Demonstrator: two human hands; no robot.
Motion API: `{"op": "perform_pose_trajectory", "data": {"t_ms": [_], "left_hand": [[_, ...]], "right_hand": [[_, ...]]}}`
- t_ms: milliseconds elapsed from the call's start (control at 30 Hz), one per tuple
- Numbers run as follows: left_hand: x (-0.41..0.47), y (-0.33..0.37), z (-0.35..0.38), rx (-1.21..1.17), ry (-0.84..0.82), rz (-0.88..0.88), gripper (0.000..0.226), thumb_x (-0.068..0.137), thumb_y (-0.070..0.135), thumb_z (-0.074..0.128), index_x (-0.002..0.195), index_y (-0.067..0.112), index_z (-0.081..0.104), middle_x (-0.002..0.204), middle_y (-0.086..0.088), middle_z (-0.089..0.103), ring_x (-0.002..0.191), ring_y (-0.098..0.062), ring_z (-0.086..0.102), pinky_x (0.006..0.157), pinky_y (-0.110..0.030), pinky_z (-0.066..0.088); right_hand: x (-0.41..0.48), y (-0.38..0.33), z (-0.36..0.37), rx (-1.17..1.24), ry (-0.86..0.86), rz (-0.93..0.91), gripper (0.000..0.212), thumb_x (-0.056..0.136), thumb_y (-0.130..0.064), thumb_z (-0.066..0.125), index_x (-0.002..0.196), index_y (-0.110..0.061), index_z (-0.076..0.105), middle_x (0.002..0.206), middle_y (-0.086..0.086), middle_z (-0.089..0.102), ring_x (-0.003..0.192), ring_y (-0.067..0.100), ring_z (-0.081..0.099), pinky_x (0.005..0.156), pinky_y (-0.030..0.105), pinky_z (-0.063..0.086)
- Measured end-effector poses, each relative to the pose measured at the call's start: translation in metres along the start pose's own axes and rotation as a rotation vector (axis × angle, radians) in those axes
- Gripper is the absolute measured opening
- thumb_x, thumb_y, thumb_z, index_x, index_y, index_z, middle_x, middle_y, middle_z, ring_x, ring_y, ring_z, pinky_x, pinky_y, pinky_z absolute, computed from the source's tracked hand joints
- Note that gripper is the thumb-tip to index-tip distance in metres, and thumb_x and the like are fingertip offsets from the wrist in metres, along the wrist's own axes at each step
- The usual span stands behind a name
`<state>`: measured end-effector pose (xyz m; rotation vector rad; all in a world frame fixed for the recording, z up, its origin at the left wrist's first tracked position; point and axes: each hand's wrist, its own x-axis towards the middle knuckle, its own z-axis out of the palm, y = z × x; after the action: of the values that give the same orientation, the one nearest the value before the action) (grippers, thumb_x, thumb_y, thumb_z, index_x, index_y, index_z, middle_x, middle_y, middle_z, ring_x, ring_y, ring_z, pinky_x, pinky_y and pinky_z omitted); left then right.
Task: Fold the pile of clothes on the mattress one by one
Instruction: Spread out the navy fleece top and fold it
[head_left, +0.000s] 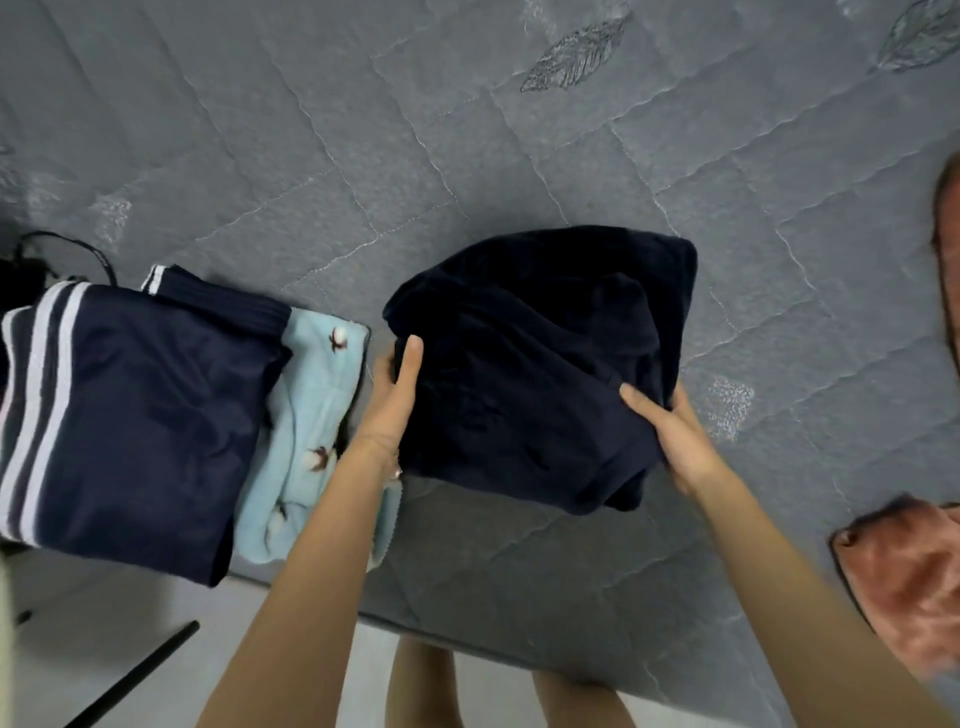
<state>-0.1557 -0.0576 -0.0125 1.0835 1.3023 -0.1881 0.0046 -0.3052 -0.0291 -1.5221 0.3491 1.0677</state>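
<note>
**Folded dark garment held at both sides, next to the finished ones**

The grey quilted mattress (519, 130) carries everything, and I stand at its near edge; on its left part lies the striped navy garment (135, 415), folded and set aside so that the middle is free for work; the dark garment (540, 364) is in the middle of the mattress, between my two hands, already a compact bundle, and I judge it is ready to join the others on the left; whether it is lifted free of the mattress I cannot tell; the light blue garment (311, 415) lies under the striped one and shows at its right side, so the folded things make one stack; a rust-coloured cloth (909, 582) waits unfolded at the right edge; my left hand (392, 400) grips the bundle's left edge, thumb on top; my right hand (670, 436) grips the near right corner the same way; I think both sides are held so that the folds do not open.
</note>
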Motion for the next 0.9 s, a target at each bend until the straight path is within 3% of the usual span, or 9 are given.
{"op": "perform_pose_trajectory", "data": {"t_ms": [100, 200, 333, 400, 533, 633, 733, 800, 900], "left_hand": [[0.0, 0.001, -0.01, -0.009, -0.121, -0.001, 0.12, 0.042, 0.096, 0.053, 0.147, 0.042, 0.027, 0.14, 0.016, 0.045, 0.124, -0.008, 0.046, 0.103, -0.031, 0.039], [-0.011, 0.008, -0.012, -0.002, -0.075, 0.12, 0.104, 0.049, 0.091, 0.058, 0.139, 0.044, 0.036, 0.115, 0.031, 0.053, 0.104, 0.008, 0.052, 0.082, -0.017, 0.043], [-0.03, 0.022, -0.003, -0.18, 0.026, 0.285, 0.054, 0.074, 0.068, 0.064, 0.119, 0.04, 0.056, 0.12, 0.015, 0.064, 0.113, -0.005, 0.059, 0.101, -0.034, 0.046], [-0.048, 0.032, -0.008, -0.272, 0.026, 0.299, 0.046, 0.077, 0.059, 0.066, 0.117, 0.037, 0.059, 0.12, 0.011, 0.065, 0.114, -0.009, 0.06, 0.104, -0.038, 0.044], [-0.09, 0.053, -0.035, -0.395, 0.076, 0.331, 0.042, 0.077, 0.051, 0.072, 0.115, 0.036, 0.062, 0.111, 0.017, 0.069, 0.104, -0.002, 0.064, 0.097, -0.03, 0.047], [-0.119, 0.067, -0.072, -0.41, 0.101, 0.317, 0.073, 0.067, 0.06, 0.076, 0.131, 0.032, 0.054, 0.122, 0.014, 0.064, 0.111, -0.005, 0.06, 0.099, -0.03, 0.046], [-0.133, 0.08, -0.124, -0.38, 0.106, 0.364, 0.045, 0.072, 0.055, 0.074, 0.111, 0.04, 0.06, 0.106, 0.022, 0.069, 0.099, 0.002, 0.064, 0.089, -0.023, 0.048], [-0.136, 0.085, -0.162, -0.394, 0.12, 0.345, 0.037, 0.072, 0.055, 0.074, 0.105, 0.043, 0.06, 0.103, 0.022, 0.069, 0.097, 0.0, 0.065, 0.09, -0.028, 0.049], [-0.137, 0.091, -0.226, -0.351, 0.139, 0.328, 0.072, 0.064, 0.064, 0.074, 0.127, 0.033, 0.056, 0.12, 0.011, 0.065, 0.111, -0.011, 0.061, 0.102, -0.038, 0.046]], "right_hand": [[-0.002, -0.008, 0.005, 0.0, -0.078, 0.047, 0.069, 0.06, -0.048, 0.086, 0.121, -0.038, 0.053, 0.117, -0.009, 0.069, 0.108, 0.013, 0.066, 0.08, 0.024, 0.056], [-0.009, -0.015, 0.015, -0.023, -0.103, 0.046, 0.084, 0.059, -0.051, 0.086, 0.132, -0.028, 0.051, 0.121, -0.005, 0.068, 0.11, 0.015, 0.065, 0.084, 0.027, 0.057], [-0.022, -0.026, 0.025, 0.026, -0.044, -0.019, 0.071, 0.066, -0.041, 0.084, 0.129, -0.023, 0.056, 0.119, 0.0, 0.069, 0.108, 0.017, 0.067, 0.078, 0.025, 0.057], [-0.038, -0.037, 0.036, 0.062, -0.021, -0.06, 0.058, 0.07, -0.036, 0.081, 0.123, -0.022, 0.061, 0.116, 0.001, 0.07, 0.106, 0.017, 0.068, 0.075, 0.023, 0.056], [-0.08, -0.06, 0.066, 0.101, -0.02, -0.133, 0.045, 0.077, -0.029, 0.074, 0.12, -0.02, 0.064, 0.115, 0.002, 0.071, 0.106, 0.018, 0.067, 0.074, 0.022, 0.056], [-0.111, -0.071, 0.104, 0.125, -0.033, -0.181, 0.048, 0.08, -0.028, 0.07, 0.126, -0.017, 0.06, 0.119, 0.003, 0.069, 0.11, 0.02, 0.066, 0.078, 0.025, 0.056], [-0.139, -0.073, 0.155, 0.176, -0.028, -0.227, 0.051, 0.081, -0.026, 0.068, 0.129, -0.014, 0.057, 0.121, 0.005, 0.068, 0.111, 0.023, 0.065, 0.081, 0.03, 0.057], [-0.155, -0.068, 0.195, 0.204, -0.046, -0.254, 0.052, 0.081, -0.024, 0.068, 0.131, -0.014, 0.056, 0.122, 0.005, 0.067, 0.11, 0.023, 0.065, 0.083, 0.032, 0.057], [-0.173, -0.053, 0.255, 0.26, -0.045, -0.276, 0.051, 0.079, -0.024, 0.069, 0.128, -0.015, 0.058, 0.121, 0.005, 0.068, 0.11, 0.023, 0.066, 0.086, 0.035, 0.056]]}}
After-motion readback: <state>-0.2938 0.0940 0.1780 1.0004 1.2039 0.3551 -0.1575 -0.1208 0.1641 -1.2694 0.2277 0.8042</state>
